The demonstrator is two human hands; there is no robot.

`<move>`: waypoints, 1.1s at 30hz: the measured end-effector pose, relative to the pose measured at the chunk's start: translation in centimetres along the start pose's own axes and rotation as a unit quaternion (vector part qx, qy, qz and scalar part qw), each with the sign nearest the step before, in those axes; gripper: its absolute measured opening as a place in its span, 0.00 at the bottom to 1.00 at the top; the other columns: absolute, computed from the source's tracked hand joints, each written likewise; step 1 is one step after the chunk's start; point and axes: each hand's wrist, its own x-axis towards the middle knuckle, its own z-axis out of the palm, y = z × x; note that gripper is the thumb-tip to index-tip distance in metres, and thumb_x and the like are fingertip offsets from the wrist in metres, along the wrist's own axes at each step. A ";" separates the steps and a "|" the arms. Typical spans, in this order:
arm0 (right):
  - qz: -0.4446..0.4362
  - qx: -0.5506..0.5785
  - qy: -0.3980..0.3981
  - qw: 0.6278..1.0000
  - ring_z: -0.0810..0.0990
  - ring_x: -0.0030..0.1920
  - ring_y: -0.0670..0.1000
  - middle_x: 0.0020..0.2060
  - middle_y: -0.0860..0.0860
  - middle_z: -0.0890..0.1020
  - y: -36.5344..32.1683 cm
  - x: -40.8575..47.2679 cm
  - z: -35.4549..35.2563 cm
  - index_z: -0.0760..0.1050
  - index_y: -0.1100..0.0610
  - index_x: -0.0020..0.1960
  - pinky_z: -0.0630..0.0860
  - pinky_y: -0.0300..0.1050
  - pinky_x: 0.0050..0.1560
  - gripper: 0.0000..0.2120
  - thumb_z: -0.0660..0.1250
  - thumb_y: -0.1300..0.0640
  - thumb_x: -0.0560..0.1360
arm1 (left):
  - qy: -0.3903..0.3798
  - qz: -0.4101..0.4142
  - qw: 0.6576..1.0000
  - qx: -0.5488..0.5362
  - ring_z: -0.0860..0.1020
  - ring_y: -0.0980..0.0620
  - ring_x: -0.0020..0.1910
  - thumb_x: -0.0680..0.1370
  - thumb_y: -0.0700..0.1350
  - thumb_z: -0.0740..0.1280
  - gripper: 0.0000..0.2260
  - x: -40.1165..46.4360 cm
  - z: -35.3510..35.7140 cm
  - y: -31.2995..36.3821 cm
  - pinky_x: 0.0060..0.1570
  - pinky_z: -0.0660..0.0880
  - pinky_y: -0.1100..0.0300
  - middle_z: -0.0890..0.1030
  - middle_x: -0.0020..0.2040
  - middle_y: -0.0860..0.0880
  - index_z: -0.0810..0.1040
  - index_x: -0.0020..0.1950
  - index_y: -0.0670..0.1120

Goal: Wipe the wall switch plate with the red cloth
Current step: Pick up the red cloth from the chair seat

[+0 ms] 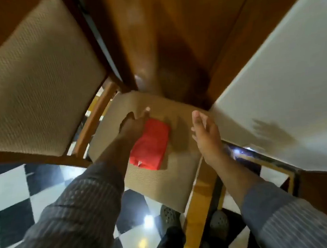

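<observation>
A folded red cloth (pixel 150 144) lies flat on the beige woven seat of a wooden chair (pixel 163 181) just below me. My left hand (pixel 135 124) reaches down over the cloth's far left corner, fingers spread and touching or just above it; no grip shows. To the right of the cloth, my right hand (pixel 206 134) hovers above the seat's right edge, fingers apart and holding nothing. No wall switch plate is in view.
The chair's padded back (pixel 37 91) fills the upper left. A brown wooden panel (pixel 171 44) rises behind the seat, and a white wall (pixel 294 92) runs along the right. Black-and-white checkered floor (pixel 12 196) lies below, with my dark shoes (pixel 169 215) by the chair.
</observation>
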 end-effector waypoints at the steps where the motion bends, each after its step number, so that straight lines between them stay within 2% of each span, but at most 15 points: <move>1: 0.019 -0.025 0.000 1.000 0.77 0.64 0.51 0.67 0.50 0.77 1.0 1.1 1.6 0.67 0.53 0.75 0.76 0.55 0.65 0.43 0.59 0.26 0.70 | 0.007 -0.022 0.999 0.031 0.69 0.38 0.75 0.80 0.65 0.63 0.36 1.5 0.5 -1.4 0.74 0.68 0.46 0.69 0.78 0.39 0.65 0.79 0.42; 3: 0.051 -0.070 0.007 0.996 0.79 0.57 0.48 0.60 0.48 0.80 3.4 3.4 4.3 0.71 0.55 0.70 0.77 0.42 0.51 0.37 0.62 0.28 0.73 | 0.003 -0.047 0.996 0.070 0.72 0.37 0.73 0.80 0.62 0.66 0.34 4.5 1.8 -4.2 0.71 0.71 0.47 0.71 0.76 0.38 0.66 0.78 0.42; 4: 0.076 -0.072 -0.004 0.995 0.80 0.52 0.46 0.54 0.46 0.81 4.5 4.1 5.6 0.74 0.55 0.63 0.74 0.37 0.43 0.33 0.62 0.29 0.74 | -0.017 -0.062 0.995 0.077 0.72 0.37 0.72 0.80 0.61 0.67 0.34 5.3 2.4 -5.6 0.70 0.71 0.48 0.72 0.76 0.38 0.66 0.78 0.41; 6: 0.108 -0.075 -0.024 0.991 0.81 0.45 0.46 0.46 0.46 0.82 6.5 5.5 8.0 0.76 0.53 0.54 0.73 0.38 0.36 0.25 0.63 0.31 0.75 | -0.032 -0.078 0.990 0.113 0.75 0.36 0.70 0.79 0.59 0.69 0.33 6.7 3.6 -7.7 0.67 0.73 0.49 0.75 0.73 0.36 0.68 0.76 0.39; 8: 0.116 -0.081 -0.045 0.989 0.84 0.47 0.54 0.48 0.53 0.85 8.2 6.9 9.8 0.80 0.57 0.55 0.79 0.45 0.43 0.23 0.66 0.37 0.77 | -0.008 -0.063 0.990 0.126 0.78 0.36 0.65 0.76 0.56 0.73 0.31 7.7 4.5 -9.3 0.63 0.76 0.48 0.80 0.66 0.37 0.72 0.71 0.39; 10: 0.133 -0.058 -0.026 0.989 0.85 0.49 0.56 0.50 0.56 0.86 9.3 7.7 11.3 0.81 0.59 0.58 0.82 0.50 0.50 0.19 0.70 0.45 0.76 | 0.009 -0.058 0.993 0.098 0.80 0.38 0.60 0.74 0.56 0.76 0.29 8.4 4.8 -10.4 0.59 0.77 0.48 0.81 0.58 0.42 0.72 0.68 0.42; 12: 0.146 -0.016 -0.004 0.989 0.85 0.49 0.55 0.50 0.56 0.86 9.9 8.4 12.4 0.81 0.58 0.58 0.82 0.51 0.52 0.14 0.74 0.54 0.75 | -0.009 -0.061 0.997 0.050 0.80 0.41 0.56 0.74 0.55 0.76 0.27 9.0 4.7 -10.8 0.58 0.78 0.49 0.80 0.55 0.45 0.73 0.66 0.42; 15: 0.158 0.042 -0.007 0.986 0.85 0.50 0.56 0.50 0.56 0.85 10.1 9.0 13.2 0.80 0.60 0.58 0.82 0.52 0.53 0.13 0.72 0.64 0.74 | -0.070 -0.076 0.994 -0.037 0.83 0.44 0.53 0.77 0.51 0.74 0.18 8.9 4.1 -10.6 0.57 0.81 0.49 0.84 0.54 0.44 0.79 0.63 0.43; 19: 0.150 0.056 -0.034 0.986 0.84 0.41 0.51 0.46 0.55 0.85 9.3 8.3 11.9 0.81 0.58 0.54 0.79 0.42 0.39 0.07 0.69 0.65 0.77 | -0.092 -0.085 0.980 -0.156 0.84 0.49 0.49 0.79 0.45 0.72 0.07 7.1 3.8 -9.4 0.51 0.81 0.54 0.86 0.51 0.47 0.81 0.56 0.48; 22: 0.145 0.055 -0.034 0.987 0.84 0.42 0.48 0.45 0.51 0.85 7.2 7.0 8.6 0.78 0.50 0.49 0.78 0.40 0.35 0.07 0.69 0.62 0.78 | -0.108 -0.081 0.971 -0.197 0.84 0.53 0.46 0.81 0.44 0.70 0.03 4.7 3.8 -7.3 0.45 0.80 0.57 0.86 0.46 0.52 0.81 0.54 0.49; 24: 0.129 0.045 -0.031 0.990 0.84 0.46 0.48 0.48 0.49 0.84 5.9 6.0 5.9 0.77 0.47 0.50 0.80 0.42 0.41 0.08 0.69 0.60 0.78 | -0.133 -0.063 0.969 -0.198 0.85 0.53 0.46 0.81 0.44 0.69 0.03 3.1 4.3 -5.9 0.45 0.80 0.57 0.87 0.44 0.53 0.81 0.51 0.51; 26: 0.115 0.036 -0.020 0.993 0.84 0.49 0.51 0.52 0.51 0.84 4.5 4.8 2.9 0.77 0.50 0.58 0.82 0.49 0.50 0.09 0.68 0.59 0.79 | -0.149 -0.048 0.967 -0.201 0.86 0.52 0.47 0.81 0.44 0.69 0.04 1.0 5.2 -4.0 0.46 0.81 0.55 0.89 0.47 0.51 0.82 0.54 0.51; 28: 0.098 0.040 0.001 0.994 0.84 0.51 0.53 0.53 0.52 0.84 3.0 3.4 -0.2 0.76 0.51 0.59 0.82 0.54 0.55 0.10 0.68 0.59 0.79 | -0.155 -0.040 0.963 -0.215 0.87 0.51 0.46 0.81 0.43 0.70 0.07 -1.1 6.4 -2.0 0.43 0.82 0.56 0.89 0.49 0.48 0.81 0.58 0.47; 31: 0.060 0.053 0.035 0.996 0.84 0.50 0.53 0.51 0.52 0.84 0.6 0.9 -5.0 0.75 0.47 0.54 0.82 0.56 0.54 0.08 0.67 0.59 0.80 | -0.185 -0.007 0.958 -0.218 0.87 0.54 0.41 0.82 0.43 0.68 0.05 -4.7 8.0 1.6 0.35 0.82 0.61 0.89 0.44 0.51 0.81 0.56 0.48; 33: 0.036 0.059 0.057 0.996 0.84 0.50 0.53 0.52 0.51 0.84 -1.1 -0.9 -8.4 0.75 0.46 0.54 0.83 0.54 0.51 0.08 0.66 0.58 0.80 | -0.201 0.024 0.956 -0.212 0.87 0.52 0.46 0.82 0.43 0.68 0.07 -7.3 9.0 4.3 0.39 0.81 0.59 0.88 0.50 0.49 0.80 0.59 0.49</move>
